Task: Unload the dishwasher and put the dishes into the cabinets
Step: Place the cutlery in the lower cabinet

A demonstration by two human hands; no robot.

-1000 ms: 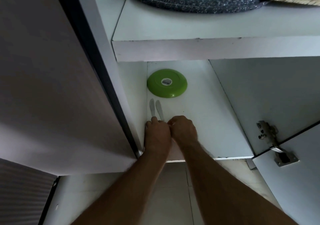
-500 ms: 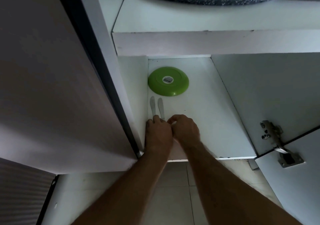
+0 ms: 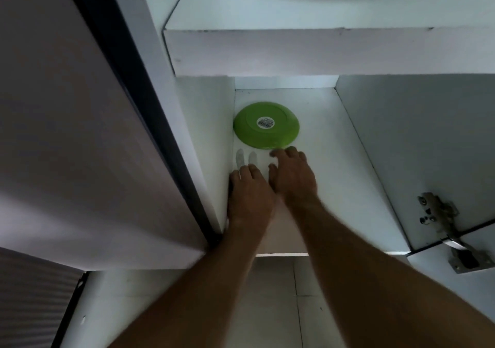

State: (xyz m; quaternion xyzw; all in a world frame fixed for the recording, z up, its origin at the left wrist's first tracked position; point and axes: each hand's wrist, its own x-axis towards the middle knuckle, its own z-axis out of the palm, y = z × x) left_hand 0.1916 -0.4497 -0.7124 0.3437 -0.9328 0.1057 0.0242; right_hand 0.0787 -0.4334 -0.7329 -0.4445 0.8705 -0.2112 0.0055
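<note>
On the cabinet shelf (image 3: 334,173), a plate (image 3: 266,125) is set behind two utensils (image 3: 246,158), at the left wall.

— How many plates on the cabinet shelf (image 3: 334,165)?
— One green plate (image 3: 266,125), bottom up, near the shelf's left wall.
— And the cutlery?
— Two pale utensils (image 3: 246,158), side by side at the left edge.
— Hands?
— Two.
</note>
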